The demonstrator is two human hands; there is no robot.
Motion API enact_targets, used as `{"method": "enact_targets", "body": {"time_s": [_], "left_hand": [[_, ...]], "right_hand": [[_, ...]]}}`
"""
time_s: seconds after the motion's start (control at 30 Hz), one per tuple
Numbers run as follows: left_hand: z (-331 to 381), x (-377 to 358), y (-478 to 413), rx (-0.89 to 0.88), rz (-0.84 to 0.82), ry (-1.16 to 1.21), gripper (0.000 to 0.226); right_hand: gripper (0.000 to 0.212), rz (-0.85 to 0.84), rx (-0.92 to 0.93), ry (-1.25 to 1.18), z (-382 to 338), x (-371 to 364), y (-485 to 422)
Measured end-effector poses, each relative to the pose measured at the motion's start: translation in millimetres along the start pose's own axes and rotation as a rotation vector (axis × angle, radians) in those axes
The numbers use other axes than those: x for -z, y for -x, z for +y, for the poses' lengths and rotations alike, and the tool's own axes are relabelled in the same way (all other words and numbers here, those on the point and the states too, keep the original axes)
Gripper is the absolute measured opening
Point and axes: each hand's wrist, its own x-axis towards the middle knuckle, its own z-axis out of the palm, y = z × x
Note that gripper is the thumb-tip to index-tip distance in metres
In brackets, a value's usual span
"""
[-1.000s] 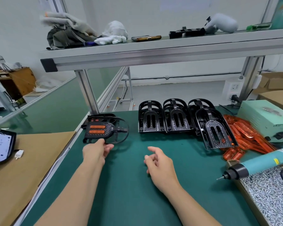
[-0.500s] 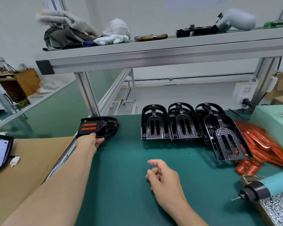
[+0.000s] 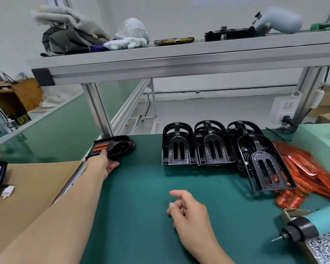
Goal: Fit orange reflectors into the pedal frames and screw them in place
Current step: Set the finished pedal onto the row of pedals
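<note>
Resting at the bench's [image 3: 137, 235] far-left edge, the finished pedal [image 3: 116, 146] meets the left hand [image 3: 103, 164]; whether its fingers grip I cannot tell. Any nudge leftward could tip it off. The right hand [image 3: 191, 213] hangs loosely curled, empty; bare frames [image 3: 179, 147] and reflectors [image 3: 305, 168] lie rightward.

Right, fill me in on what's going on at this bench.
A person is assembling pedals. Their left hand holds the near end of a finished pedal, its two orange strips in place, at the far left corner of the green mat. The right hand hovers over the mat, loosely curled and holding nothing. Empty pedal frames wait in a row beside a pile of orange reflectors. The electric screwdriver lies unused on the right.
</note>
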Motion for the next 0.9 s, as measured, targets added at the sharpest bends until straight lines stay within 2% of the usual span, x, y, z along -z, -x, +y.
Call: {"method": "enact_targets", "body": {"time_s": [0.33, 0.47, 0.7, 0.8, 0.9], "left_hand": [[-7.9, 3.1, 21.1, -0.004, 0.001, -0.100, 0.045], [-10.4, -0.8, 48.0, -0.055, 0.012, -0.121, 0.046], [-39.1, -58.4, 136.3, -0.354, -0.323, -0.369, 0.044], [-48.6, -73.6, 156.9, -0.472, -0.311, -0.507, 0.034], [-53.5, -79.2, 163.6, -0.491, -0.275, -0.512, 0.019]], "right_hand": [[0.025, 0.018, -0.035, -0.027, -1.6, -0.8, -1.5], [0.028, 0.034, -0.046, -0.056, -2.5, 0.5, -1.2], [0.034, 0.111, -0.088, -0.146, -4.2, 2.1, -3.0], [0.033, 0.140, -0.071, -0.166, -4.7, 3.8, -2.3], [0.033, 0.168, -0.053, -0.181, -5.0, 5.3, -1.6]]}}
